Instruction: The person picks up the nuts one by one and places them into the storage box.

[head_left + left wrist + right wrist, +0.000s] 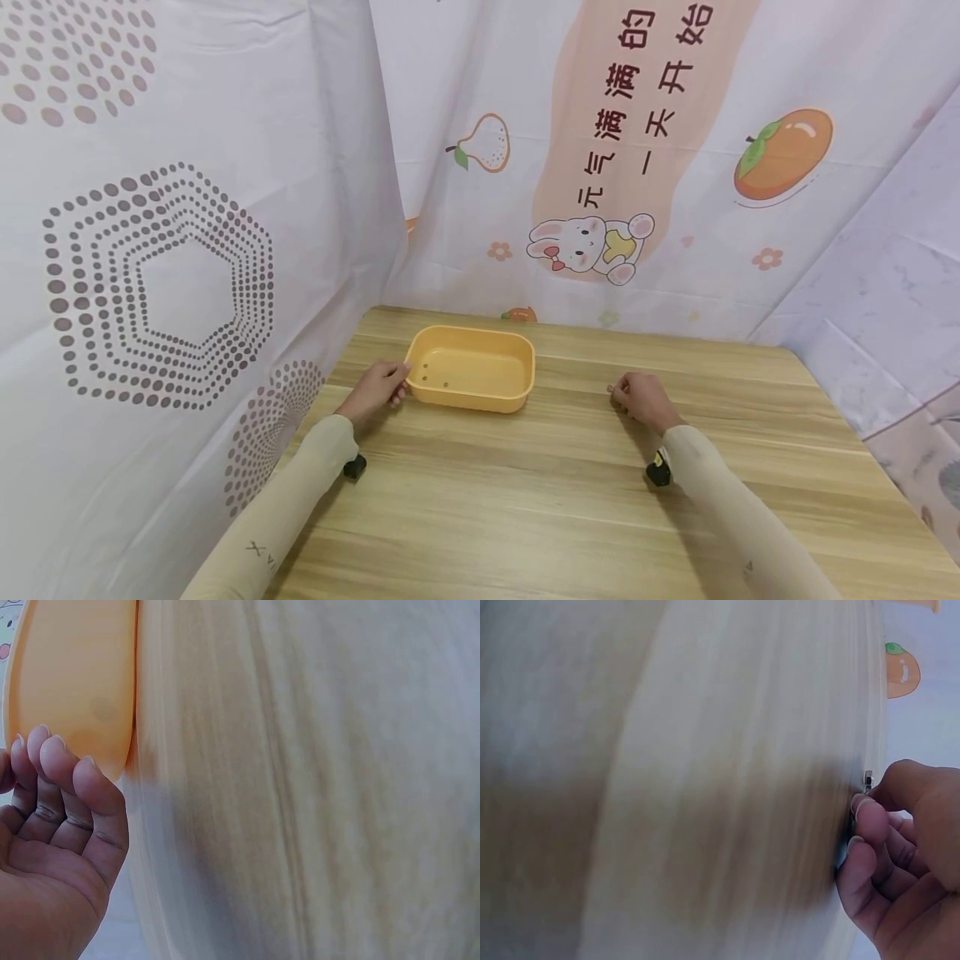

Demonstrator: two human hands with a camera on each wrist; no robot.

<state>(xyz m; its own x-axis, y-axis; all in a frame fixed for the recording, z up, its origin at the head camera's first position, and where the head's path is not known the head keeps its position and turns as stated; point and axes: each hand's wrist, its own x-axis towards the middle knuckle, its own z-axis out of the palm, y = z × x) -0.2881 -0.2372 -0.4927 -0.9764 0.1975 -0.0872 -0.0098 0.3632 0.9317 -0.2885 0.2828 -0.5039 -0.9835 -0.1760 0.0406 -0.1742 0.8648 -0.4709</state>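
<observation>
A shallow yellow plastic tray (472, 401) lies on the wooden table, with three tiny nut-like pieces (446, 384) near its left end. My left hand (377, 390) holds the tray's left rim between thumb and fingers. In the left wrist view, the curled fingers of that left hand (64, 817) meet the end of the tray (75, 675). To the right of the tray, low at the tabletop, my right hand (643, 400) pinches a small metal nut (868, 780) at the tips of thumb and forefinger. Part of the nut is hidden by the fingertips.
The wood-grain table (495, 500) spreads in front of both arms. Behind it hangs a printed white curtain (450, 250), and another curtain (187, 283) closes off the left side. Dark wrist cameras (658, 469) sit under both wrists.
</observation>
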